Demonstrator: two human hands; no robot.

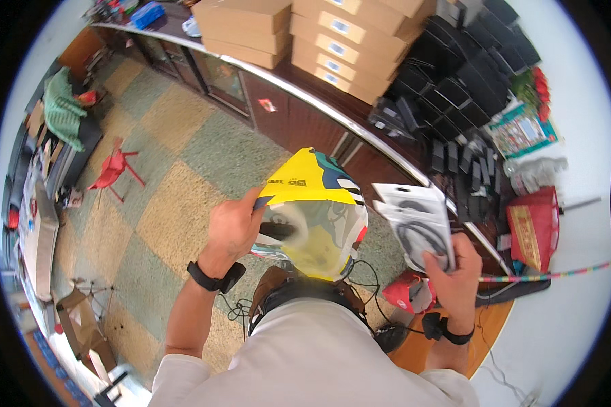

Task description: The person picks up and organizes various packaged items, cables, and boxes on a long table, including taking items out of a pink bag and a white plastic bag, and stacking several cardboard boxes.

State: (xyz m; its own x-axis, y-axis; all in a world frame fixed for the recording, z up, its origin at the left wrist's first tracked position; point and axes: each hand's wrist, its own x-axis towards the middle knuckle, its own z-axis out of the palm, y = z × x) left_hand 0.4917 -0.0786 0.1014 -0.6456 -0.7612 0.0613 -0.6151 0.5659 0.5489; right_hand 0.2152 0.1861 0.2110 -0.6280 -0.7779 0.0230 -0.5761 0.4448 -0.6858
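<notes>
My left hand (232, 227) grips the left edge of a colourful plastic bag (313, 185), yellow with blue, white and red parts. The bag stands open in front of my waist, and a dark item shows inside it, too blurred to name. Off to the right, my right hand (450, 277) holds white-backed clear packets (420, 224), with a coiled dark cable visible in them. The packets are apart from the bag. Both wrists wear black bands.
Stacked cardboard boxes (351, 46), many black boxes (443, 86) and a red bag (533, 229) stand on a long dark cabinet (285, 109). A small red stool (113, 170) is on the tiled floor, with an opened carton (84, 325) at lower left. Loose cables lie near my feet.
</notes>
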